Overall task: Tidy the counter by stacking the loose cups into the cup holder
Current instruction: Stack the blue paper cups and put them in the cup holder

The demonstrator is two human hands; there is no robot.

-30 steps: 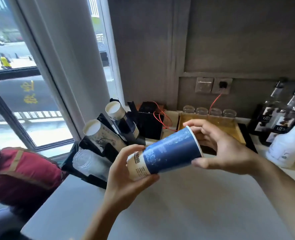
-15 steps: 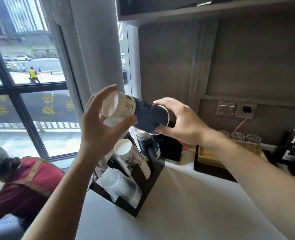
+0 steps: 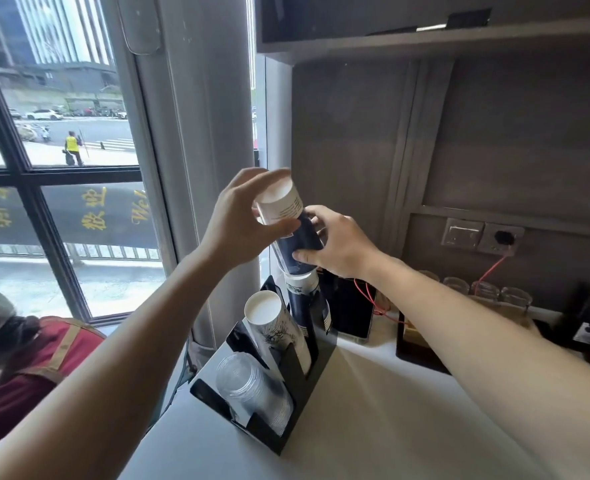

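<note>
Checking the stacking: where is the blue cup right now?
Centre of the head view: the blue cup, held by both hands, sits mouth-down over the blue stack at the holder's back slot.

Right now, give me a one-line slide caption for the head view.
Both hands, left and right, lower a blue cup upside down onto the rear stack in the black holder.

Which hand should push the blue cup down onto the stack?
Probably the left hand: it caps the blue cup at its upturned base, above the stack in the cup holder. The right hand holds the cup's lower side, steadying.
</note>
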